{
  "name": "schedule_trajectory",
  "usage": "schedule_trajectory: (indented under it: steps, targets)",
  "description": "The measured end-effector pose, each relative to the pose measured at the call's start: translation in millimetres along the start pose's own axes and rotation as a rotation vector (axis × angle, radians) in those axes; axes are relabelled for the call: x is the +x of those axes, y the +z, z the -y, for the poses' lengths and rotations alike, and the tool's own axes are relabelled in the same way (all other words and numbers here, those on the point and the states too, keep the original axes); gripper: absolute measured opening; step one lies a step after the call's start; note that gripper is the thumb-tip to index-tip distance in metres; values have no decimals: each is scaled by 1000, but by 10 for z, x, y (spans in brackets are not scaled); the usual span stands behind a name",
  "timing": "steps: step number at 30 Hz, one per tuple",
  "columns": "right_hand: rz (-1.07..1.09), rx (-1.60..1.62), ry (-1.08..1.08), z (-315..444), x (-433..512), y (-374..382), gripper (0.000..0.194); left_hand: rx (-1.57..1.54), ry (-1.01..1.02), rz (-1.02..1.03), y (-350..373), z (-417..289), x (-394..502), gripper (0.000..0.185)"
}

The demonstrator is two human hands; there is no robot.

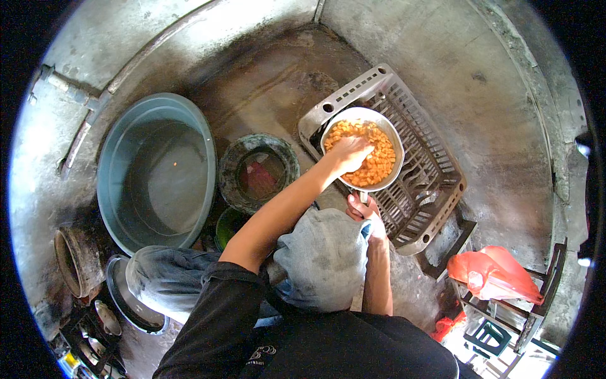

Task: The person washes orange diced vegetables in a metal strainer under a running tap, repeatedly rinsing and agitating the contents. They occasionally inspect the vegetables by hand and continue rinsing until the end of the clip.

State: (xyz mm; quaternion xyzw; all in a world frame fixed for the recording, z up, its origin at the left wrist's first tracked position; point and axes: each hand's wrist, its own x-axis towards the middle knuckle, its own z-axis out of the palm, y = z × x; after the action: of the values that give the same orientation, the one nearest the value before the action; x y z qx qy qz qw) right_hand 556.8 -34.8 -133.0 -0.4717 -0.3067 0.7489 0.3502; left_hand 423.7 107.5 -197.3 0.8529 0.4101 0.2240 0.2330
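A metal saucepan (401, 158) holds many small orange cubes (378, 166) of food, which look wet. It rests over the left side of a plastic dish rack (433, 151). My left hand (352, 154) is inside the pan, its fingers down among the cubes; whether they grasp any is hidden. My right hand (369, 215) is closed around the pan's handle (363, 195), just below the rim.
A large blue-grey basin (158, 173) with some water stands at the left. Beside it is a dark round tub (260, 173) with something red inside. A rusty can (75, 263) lies lower left. A red plastic bag (494, 275) sits on a rack at right. Concrete walls surround the floor.
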Motion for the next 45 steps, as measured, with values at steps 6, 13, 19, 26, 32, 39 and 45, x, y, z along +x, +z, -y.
schedule_trajectory:
  steps: [6,13,19,26,32,39,45]
  targets:
    - [-8,11,-8,-20,3,-21,32,-175,-19,-30,-62,-50,-50,37]
    - [24,41,1,51,-12,0,31,78,-60,-174,-451,-294,-211,54]
    - [53,96,14,51,-7,10,33,239,-199,31,-360,-257,-443,55]
    - [75,120,51,38,15,-50,33,-85,-305,185,-247,-130,-194,43]
    - [129,167,65,28,20,-109,28,-116,-53,-65,-381,-120,-115,37]
    - [352,347,71,-13,66,-264,15,202,-101,-98,-431,-406,41,71]
    - [392,285,56,-48,119,-347,14,285,-77,92,-125,-287,49,75]
